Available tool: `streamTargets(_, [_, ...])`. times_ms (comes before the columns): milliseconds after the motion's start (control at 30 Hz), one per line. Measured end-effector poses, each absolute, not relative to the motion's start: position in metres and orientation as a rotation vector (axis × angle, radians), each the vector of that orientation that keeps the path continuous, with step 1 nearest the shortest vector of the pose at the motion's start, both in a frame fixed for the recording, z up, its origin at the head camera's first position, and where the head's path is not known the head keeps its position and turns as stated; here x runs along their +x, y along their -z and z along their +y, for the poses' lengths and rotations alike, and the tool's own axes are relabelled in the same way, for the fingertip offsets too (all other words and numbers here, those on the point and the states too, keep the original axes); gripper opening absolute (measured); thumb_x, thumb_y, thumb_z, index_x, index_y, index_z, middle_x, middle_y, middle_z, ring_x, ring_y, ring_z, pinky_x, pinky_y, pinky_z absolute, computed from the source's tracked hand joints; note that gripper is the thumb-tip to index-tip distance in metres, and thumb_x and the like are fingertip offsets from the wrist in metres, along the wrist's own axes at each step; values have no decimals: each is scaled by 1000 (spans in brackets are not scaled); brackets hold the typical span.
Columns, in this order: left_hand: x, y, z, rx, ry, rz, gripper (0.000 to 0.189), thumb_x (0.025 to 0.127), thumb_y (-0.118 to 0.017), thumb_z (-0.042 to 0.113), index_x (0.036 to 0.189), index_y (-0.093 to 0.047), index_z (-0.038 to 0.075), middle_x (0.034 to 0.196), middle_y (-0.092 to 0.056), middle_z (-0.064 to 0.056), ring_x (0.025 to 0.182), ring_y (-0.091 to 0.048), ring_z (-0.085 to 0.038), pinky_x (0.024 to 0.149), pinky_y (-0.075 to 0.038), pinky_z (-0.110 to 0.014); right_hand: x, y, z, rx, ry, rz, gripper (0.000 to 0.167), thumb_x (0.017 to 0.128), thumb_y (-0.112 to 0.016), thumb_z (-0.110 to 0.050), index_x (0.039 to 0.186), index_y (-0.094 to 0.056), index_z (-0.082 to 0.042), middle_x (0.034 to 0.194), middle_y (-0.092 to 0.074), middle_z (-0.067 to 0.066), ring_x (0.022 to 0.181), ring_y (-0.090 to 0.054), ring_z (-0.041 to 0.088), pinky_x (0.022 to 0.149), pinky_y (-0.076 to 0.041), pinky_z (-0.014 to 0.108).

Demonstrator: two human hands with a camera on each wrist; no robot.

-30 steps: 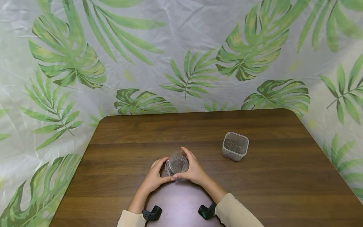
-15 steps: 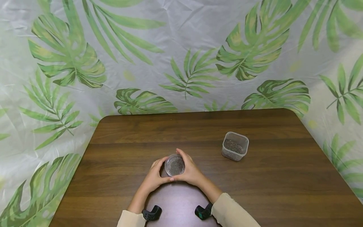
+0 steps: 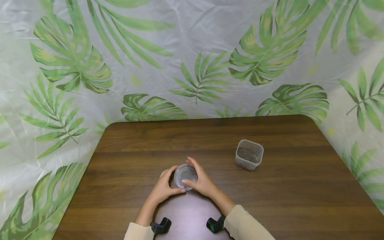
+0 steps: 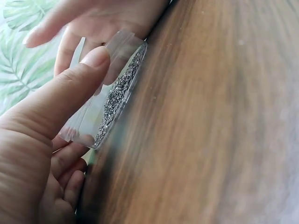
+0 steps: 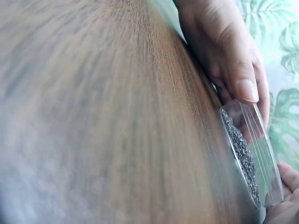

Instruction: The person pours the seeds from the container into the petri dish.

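A clear round tub (image 4: 96,116) holding small dark speckled seeds (image 5: 240,149) stands on the table near its front. Over its top lies a clear round lid (image 3: 183,172), level with the rim. My left hand (image 3: 163,186) curves round the tub's left side, its thumb at the near edge and fingers at the far edge. At the right side is my right hand (image 3: 205,181), fingers along the far right edge. Its thumb stretches out over the lid; in the left wrist view that thumb (image 4: 39,36) stands raised above the lid's surface.
A square clear plastic container (image 3: 249,155), with more of the dark seeds at its bottom, stands further back to the right. The brown wooden table (image 3: 135,143) reaches back to a leaf-patterned curtain (image 3: 207,33).
My right hand brought the lid leftward, from overlapping the tub's right part to covering its top. The right thumb then moved from the near edge to over the lid. My left hand stayed put.
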State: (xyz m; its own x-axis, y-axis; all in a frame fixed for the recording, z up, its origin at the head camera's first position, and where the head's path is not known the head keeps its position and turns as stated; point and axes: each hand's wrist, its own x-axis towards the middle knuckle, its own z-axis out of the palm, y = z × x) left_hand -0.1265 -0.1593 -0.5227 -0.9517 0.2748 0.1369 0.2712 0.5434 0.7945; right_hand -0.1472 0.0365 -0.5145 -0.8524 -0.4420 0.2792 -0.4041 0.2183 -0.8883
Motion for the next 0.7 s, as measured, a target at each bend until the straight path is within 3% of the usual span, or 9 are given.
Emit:
streamTargets(133, [-127, 522, -159, 487, -1371, 2781, 91, 58, -82, 40, 133, -41, 7, 130, -44, -9, 121, -34, -25, 96, -30, -47, -142, 498, 37, -825, 1892, 2297, 54, 91, -48, -5, 138, -21, 4, 131, -38, 28, 123, -33, 38, 100, -21, 52])
streamTargets(267, [-128, 522, -158, 526, -1320, 2808, 91, 59, -82, 40, 133, -41, 3, 131, -43, -10, 122, -32, -26, 97, -29, -47, -140, 487, 37, -765, 1889, 2282, 47, 94, -39, -2, 137, -21, 5, 129, -38, 30, 123, -33, 38, 101, -21, 49])
streamTargets(533, [-126, 516, -155, 514, -1242, 2791, 103, 62, -78, 47, 140, -27, 4, 139, -32, -14, 127, -23, -33, 97, -26, -52, -141, 487, 41, -746, 1860, 2356, 47, 95, -41, -7, 137, -23, 4, 132, -36, 28, 125, -30, 36, 102, -20, 48])
streamTargets(700, [-126, 500, -153, 529, -1099, 2882, 92, 76, -61, 55, 143, -19, 7, 144, -24, -13, 130, -17, -35, 99, -22, -54, -149, 495, 55, -845, 1765, 2552, 52, 94, -46, -16, 140, -25, -4, 139, -34, 15, 128, -27, 27, 102, -21, 48])
